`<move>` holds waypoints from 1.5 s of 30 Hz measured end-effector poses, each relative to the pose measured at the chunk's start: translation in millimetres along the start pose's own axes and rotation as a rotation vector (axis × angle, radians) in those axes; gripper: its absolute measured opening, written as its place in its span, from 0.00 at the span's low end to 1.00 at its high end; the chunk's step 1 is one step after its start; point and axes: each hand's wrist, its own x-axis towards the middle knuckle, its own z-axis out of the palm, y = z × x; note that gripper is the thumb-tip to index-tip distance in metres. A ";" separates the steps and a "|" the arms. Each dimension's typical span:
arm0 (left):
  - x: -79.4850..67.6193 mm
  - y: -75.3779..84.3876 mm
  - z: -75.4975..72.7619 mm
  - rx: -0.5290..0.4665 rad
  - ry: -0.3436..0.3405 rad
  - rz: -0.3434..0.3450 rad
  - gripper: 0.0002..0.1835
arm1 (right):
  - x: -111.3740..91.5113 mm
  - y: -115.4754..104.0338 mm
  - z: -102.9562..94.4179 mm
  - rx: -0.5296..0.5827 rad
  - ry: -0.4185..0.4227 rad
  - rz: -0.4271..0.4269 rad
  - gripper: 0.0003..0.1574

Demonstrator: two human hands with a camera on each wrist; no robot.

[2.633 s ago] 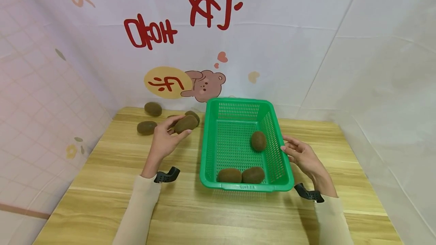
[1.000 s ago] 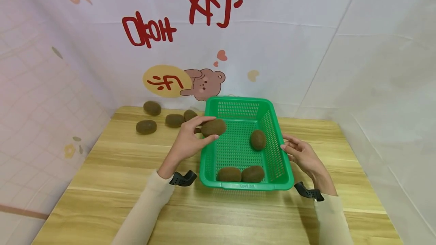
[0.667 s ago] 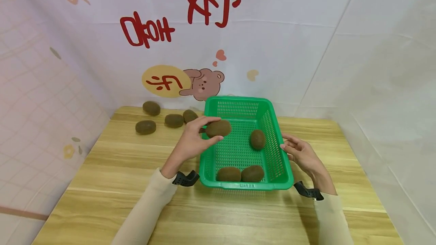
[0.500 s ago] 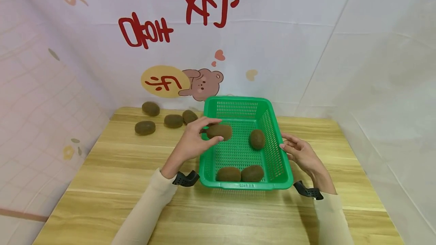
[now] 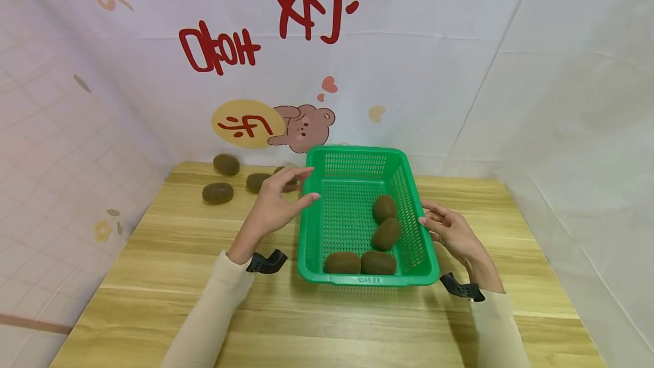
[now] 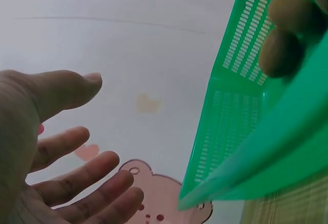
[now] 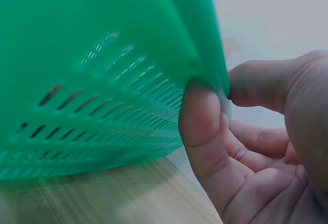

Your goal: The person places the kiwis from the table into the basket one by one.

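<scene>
A green plastic basket (image 5: 368, 280) stands on the table. At its left rim my left hand (image 5: 273, 203) holds nothing, thumb and fingers spread apart; the left wrist view also shows this hand free. With thumb and index finger my right hand (image 5: 455, 237) pinches the basket's right rim, plainly seen in the right wrist view. Inside the basket, a kiwi (image 5: 386, 234) lies against another kiwi (image 5: 385, 209) by the right wall. Two more kiwis, one on the left (image 5: 342, 263) and one on the right (image 5: 378, 263), sit along the front wall.
Several kiwis lie on the wooden table (image 5: 168, 254) left of the basket: one kiwi (image 5: 217, 193) nearer, another kiwi (image 5: 226, 164) behind it, and a third kiwi (image 5: 257, 182) close to my left hand, which partly covers one more. A printed cloth wall (image 5: 409, 72) stands close behind.
My left hand carried a kiwi from the table over the basket and let it go; it now lies by the right wall. The left hand has drawn back leftward. The right hand stays at the rim.
</scene>
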 end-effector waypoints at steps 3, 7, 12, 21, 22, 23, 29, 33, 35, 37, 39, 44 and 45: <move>0.6 -2.7 -5.4 0.050 0.018 -0.011 0.31 | -0.9 0.6 -0.2 -0.009 0.005 0.003 0.45; 0.4 -7.4 -13.2 0.112 0.028 -0.040 0.36 | -0.7 2.4 -1.0 -0.009 0.004 -0.004 0.45; -0.4 -15.2 -23.0 0.174 0.048 -0.054 0.42 | 0.0 3.0 -1.5 -0.016 -0.001 -0.006 0.45; -1.9 -30.4 -38.8 0.248 0.066 -0.050 0.48 | 0.6 2.8 -1.9 -0.044 0.002 0.005 0.44; -2.5 -32.1 -40.4 0.260 0.070 -0.048 0.49 | 0.6 2.7 -1.9 -0.044 0.000 0.005 0.44; -2.9 -33.7 -42.0 0.275 0.076 -0.042 0.49 | 0.7 2.9 -1.8 -0.040 0.001 0.005 0.44; -3.9 -46.9 -50.6 0.361 0.107 -0.019 0.52 | 0.8 3.7 -1.8 -0.031 0.004 0.001 0.44; -5.3 -55.2 -56.6 0.404 0.108 -0.049 0.54 | 0.8 3.8 -1.6 -0.024 0.005 0.003 0.44; -6.3 -59.2 -59.7 0.421 0.108 -0.066 0.55 | 0.8 3.7 -1.7 -0.023 0.007 0.005 0.44; -7.4 -63.8 -62.5 0.437 0.108 -0.082 0.55 | 0.7 3.6 -1.8 -0.025 0.007 0.005 0.44; -8.3 -68.5 -65.4 0.446 0.110 -0.095 0.55 | 0.9 3.7 -1.8 -0.025 0.006 0.003 0.44; -10.5 -83.5 -72.5 0.473 0.119 -0.129 0.57 | 1.2 5.1 -1.6 -0.019 -0.002 -0.013 0.44; -11.3 -86.6 -74.0 0.477 0.120 -0.137 0.57 | 1.4 5.5 -1.4 -0.015 -0.003 -0.016 0.44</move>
